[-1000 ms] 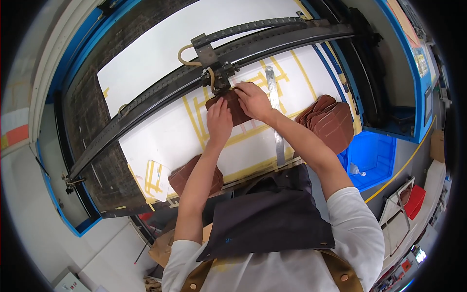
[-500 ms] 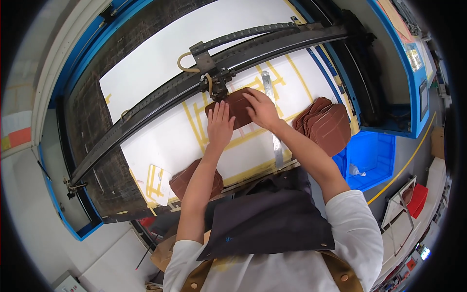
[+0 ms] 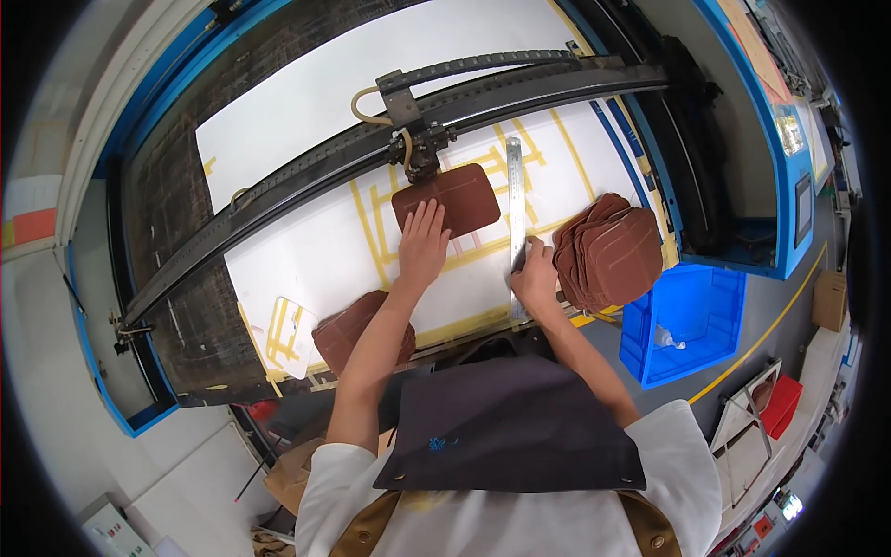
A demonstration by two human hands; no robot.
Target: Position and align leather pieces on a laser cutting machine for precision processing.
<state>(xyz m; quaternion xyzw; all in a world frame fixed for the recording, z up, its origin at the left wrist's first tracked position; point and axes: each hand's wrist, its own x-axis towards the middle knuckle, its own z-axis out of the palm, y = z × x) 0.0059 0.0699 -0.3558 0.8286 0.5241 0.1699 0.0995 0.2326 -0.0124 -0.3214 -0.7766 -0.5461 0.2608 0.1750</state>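
The yellow-taped white board (image 3: 311,260) lay open left of the brown, round-cornered rectangular panel (image 3: 469,200), on which the left hand (image 3: 423,246) rested flat. A narrow gap parted the panel's right edge from the straight silver metal ruler (image 3: 516,186). The right hand (image 3: 535,281) curled there, its grip impossible to tell. The left forearm (image 3: 376,357) partly hid a brown stack (image 3: 345,331).

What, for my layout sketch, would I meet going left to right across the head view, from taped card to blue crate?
Taped white card, left brown panel stack, single round-cornered brown panel, metal ruler, right brown panel stack, blue plastic crate.
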